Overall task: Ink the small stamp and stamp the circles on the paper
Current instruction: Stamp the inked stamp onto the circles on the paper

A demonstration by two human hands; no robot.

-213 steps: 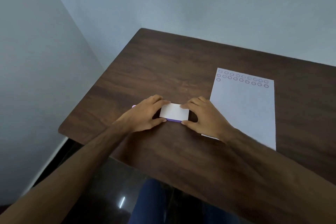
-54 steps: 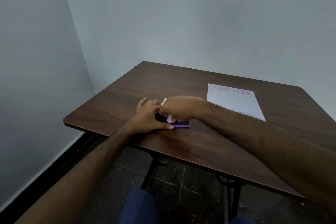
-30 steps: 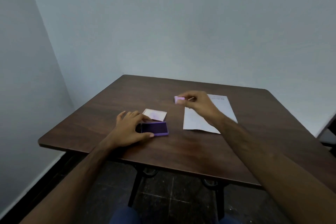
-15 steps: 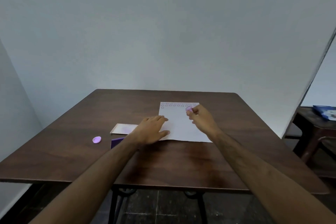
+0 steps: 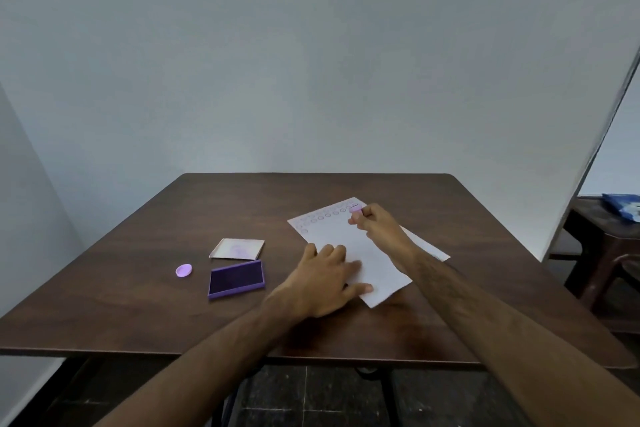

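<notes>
Head view: the right hand [image 5: 377,226] pinches the small pink plastic stamp [image 5: 355,209] on the white circle-printed paper sheet [image 5: 360,246]. The left hand [image 5: 325,279] lies flat, fingers spread, on it.

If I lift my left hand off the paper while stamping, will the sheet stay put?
Probably not reliably. The paper is a single thin sheet on a smooth wooden table, so it likely slides or twists easily. The left hand pins its near edge while the right hand presses the stamp at the far corner.
</notes>
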